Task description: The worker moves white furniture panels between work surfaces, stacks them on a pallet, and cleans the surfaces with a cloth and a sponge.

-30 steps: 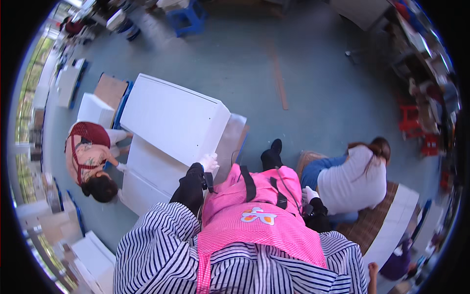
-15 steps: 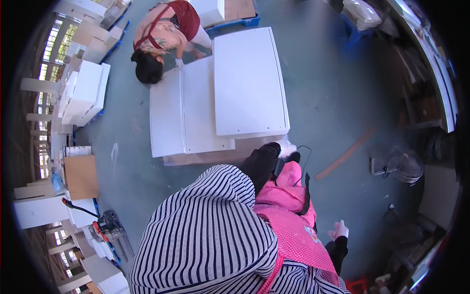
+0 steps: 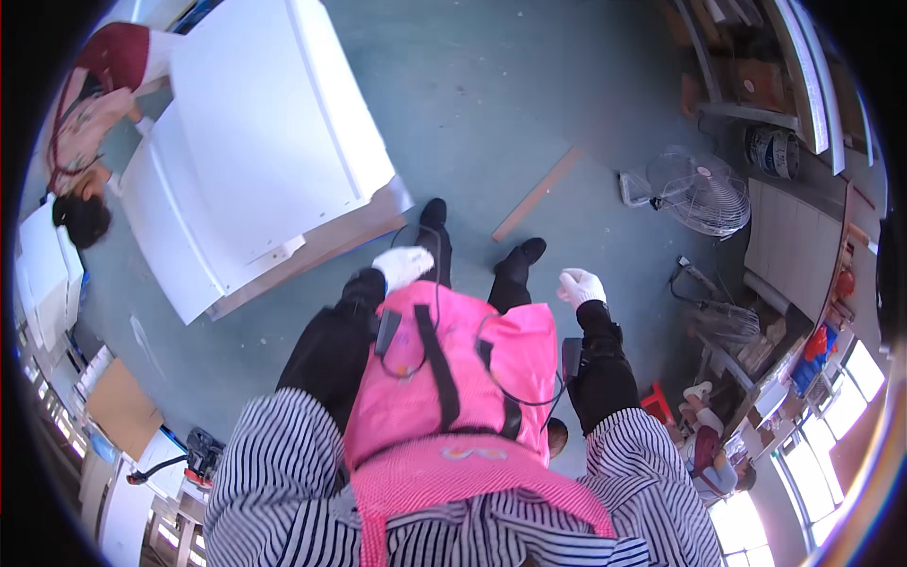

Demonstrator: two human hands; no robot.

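Observation:
My left hand, in a white glove, hangs in front of my pink apron, close to the near corner of a stack of white panels. It is apart from the stack, its fingers loosely stretched and holding nothing I can see. My right hand, also white-gloved, is in the air to the right of the apron. Its fingers are slightly bent, the thumb apart, with nothing visible in them. Dark devices with thin cables are strapped at both my forearms. At the stack's far left, another person bends over with gloved hands at its edge.
A brown strip lies on the green floor ahead of my shoes. To the right stand a wire-cage fan and a workbench. A hand pallet truck is at the lower left. Another person is at the lower right.
My view has swung right, so the panel stack and the co-worker now appear farther left. My left hand has come away from the stack's near corner; my right hand has risen into fuller view.

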